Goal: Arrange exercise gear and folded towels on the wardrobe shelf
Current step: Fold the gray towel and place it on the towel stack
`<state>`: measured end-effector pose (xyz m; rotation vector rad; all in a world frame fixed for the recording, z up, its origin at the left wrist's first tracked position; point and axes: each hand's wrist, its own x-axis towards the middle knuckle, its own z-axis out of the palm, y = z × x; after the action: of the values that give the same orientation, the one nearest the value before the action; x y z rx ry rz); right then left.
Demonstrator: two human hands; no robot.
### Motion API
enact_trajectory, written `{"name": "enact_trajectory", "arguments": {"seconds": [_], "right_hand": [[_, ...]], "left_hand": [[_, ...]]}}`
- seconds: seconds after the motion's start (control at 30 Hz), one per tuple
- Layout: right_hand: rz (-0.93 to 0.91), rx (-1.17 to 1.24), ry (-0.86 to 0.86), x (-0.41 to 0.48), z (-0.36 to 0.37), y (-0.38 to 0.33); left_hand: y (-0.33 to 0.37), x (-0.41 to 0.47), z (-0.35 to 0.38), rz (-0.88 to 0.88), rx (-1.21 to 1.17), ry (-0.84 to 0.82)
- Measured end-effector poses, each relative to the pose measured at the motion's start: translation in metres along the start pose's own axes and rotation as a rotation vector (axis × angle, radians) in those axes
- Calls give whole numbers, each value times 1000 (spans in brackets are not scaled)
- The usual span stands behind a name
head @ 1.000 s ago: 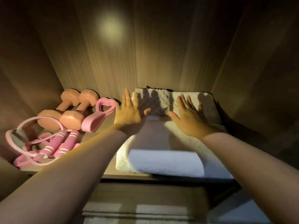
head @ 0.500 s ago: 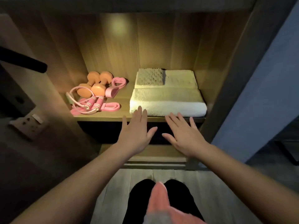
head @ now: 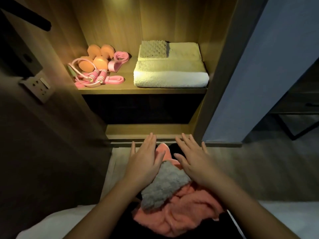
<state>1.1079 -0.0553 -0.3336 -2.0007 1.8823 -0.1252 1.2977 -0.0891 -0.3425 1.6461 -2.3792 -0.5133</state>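
Folded towels (head: 170,78) beside exercise gear (head: 99,63) on wardrobe shelf (head: 141,91); left hand (head: 144,161), right hand (head: 194,162) wide, flat, empty.

Nothing to read here

Looked it all over and no words, brand marks or numbers come through. The dumbbells (head: 101,62) and towels (head: 170,78) show plain surfaces, and the socket plate (head: 37,87) on the left wall is too dim and small to tell whether it has any markings.
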Motion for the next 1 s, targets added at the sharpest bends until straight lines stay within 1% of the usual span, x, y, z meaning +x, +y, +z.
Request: {"name": "enact_trajectory", "arguments": {"seconds": [0.13,0.27,0.43,0.53,0.6,0.7,0.77,0.9,0.93,1.0], "right_hand": [[18,109,-16,-14,22,1],[41,179,-79,-25,44,1],[31,219,-37,-27,49,-3],[12,224,-11,-29,48,-4],[-34,245,26,-30,48,-5],[-114,367,100,-31,49,-7],[-145,472,131,-31,49,-6],[-144,682,146,-33,47,-5],[-155,691,140,-33,46,-5],[-174,611,111,-31,46,-5]], "left_hand": [[2,-20,17,-39,-112,-25],[6,-36,31,-76,-234,-14],[7,-38,35,-86,-287,46],[7,-38,34,-37,-289,89],[9,-39,34,26,-304,136],[10,-42,35,130,-334,212],[10,-43,36,166,-331,238],[12,-43,36,145,-310,296],[13,-44,36,127,-307,309],[14,-45,35,100,-302,334]]}}
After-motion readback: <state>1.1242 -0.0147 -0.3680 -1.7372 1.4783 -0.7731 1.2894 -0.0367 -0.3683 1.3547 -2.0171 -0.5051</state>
